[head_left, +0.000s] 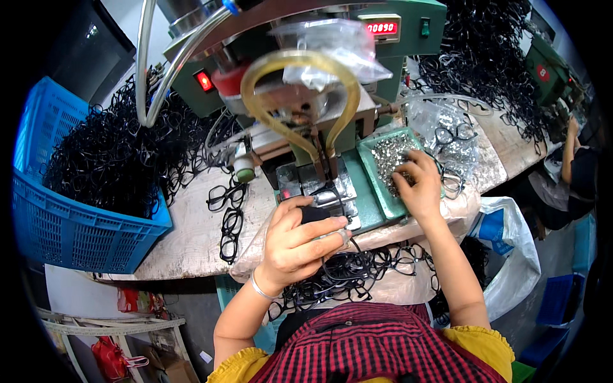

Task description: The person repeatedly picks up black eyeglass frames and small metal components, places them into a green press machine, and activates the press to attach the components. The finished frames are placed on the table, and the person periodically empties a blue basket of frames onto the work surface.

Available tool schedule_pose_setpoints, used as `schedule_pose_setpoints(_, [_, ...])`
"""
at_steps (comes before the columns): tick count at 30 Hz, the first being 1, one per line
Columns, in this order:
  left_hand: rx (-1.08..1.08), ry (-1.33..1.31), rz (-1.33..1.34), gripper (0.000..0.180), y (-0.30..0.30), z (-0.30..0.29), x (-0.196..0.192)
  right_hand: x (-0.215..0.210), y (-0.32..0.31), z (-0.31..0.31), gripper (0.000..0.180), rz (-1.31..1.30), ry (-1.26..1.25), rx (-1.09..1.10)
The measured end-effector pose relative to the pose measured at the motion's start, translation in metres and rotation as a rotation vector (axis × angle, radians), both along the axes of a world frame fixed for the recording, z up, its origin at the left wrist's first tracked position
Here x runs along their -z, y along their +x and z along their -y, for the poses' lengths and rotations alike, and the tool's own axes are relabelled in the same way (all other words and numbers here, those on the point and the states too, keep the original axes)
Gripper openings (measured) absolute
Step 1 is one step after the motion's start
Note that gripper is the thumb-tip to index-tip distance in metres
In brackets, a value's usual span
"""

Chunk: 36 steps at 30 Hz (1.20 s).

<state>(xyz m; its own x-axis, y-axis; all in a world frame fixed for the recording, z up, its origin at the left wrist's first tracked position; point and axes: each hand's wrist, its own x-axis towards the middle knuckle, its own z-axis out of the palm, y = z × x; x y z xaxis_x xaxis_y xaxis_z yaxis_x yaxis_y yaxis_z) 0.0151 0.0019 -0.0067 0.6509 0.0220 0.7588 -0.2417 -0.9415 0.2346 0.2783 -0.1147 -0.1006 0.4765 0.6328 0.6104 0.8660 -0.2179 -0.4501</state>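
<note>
My left hand (297, 246) is closed on a black glasses frame (338, 198) at the work plate of a green press machine (348, 169). Something black covers part of that hand near the thumb. Fingers of my right hand (418, 185) are bent down into a green tray (367, 153) of small shiny metal pieces (391, 153). Whatever its fingertips pinch is too small to make out. Above the plate, a yellowish looped tube (300, 57) hangs in front of the machine head. More black glasses frames (345, 274) lie in a heap on my lap side, below my left hand.
A blue crate (89, 223) heaped with black frames stands at the left. Loose frames (231, 223) lie on the wooden table (191, 239). Another frame pile (472, 38) rises at the back right, beside a clear plastic bag (440, 121). A white sack (520, 255) and a co-worker's arm (568, 150) are at the right.
</note>
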Motion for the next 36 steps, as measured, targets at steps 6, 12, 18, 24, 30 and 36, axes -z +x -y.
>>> schedule_pose_setpoints(6, [-0.165, -0.048, -0.027, 0.027, -0.01, 0.021, 0.016, -0.014, 0.002, -0.029, 0.015, 0.297, -0.163, -0.18])
schedule_pose_setpoints(12, [-0.755, 0.066, 0.035, 0.023, -0.091, 0.043, 0.01, -0.002, -0.002, -0.002, 0.014, -0.38, 0.229, 0.033])
schedule_pose_setpoints(18, [-1.111, -0.023, 0.254, 0.016, -0.115, -0.073, -0.057, -0.032, -0.022, -0.016, 0.016, -0.041, 0.142, -0.056])
schedule_pose_setpoints(24, [-1.424, 0.003, -0.679, 0.021, -0.11, -0.189, 0.121, -0.011, -0.027, -0.042, 0.015, -0.192, 0.2, -0.069])
schedule_pose_setpoints(30, [-1.097, -0.518, -0.393, 0.031, -0.142, -0.171, 0.111, -0.011, -0.013, 0.049, 0.012, -0.106, 0.088, 0.104])
schedule_pose_setpoints(36, [-0.575, -1.36, 0.0, 0.017, -0.105, -0.129, 0.039, -0.06, -0.039, 0.042, 0.013, -0.196, 0.184, -0.118])
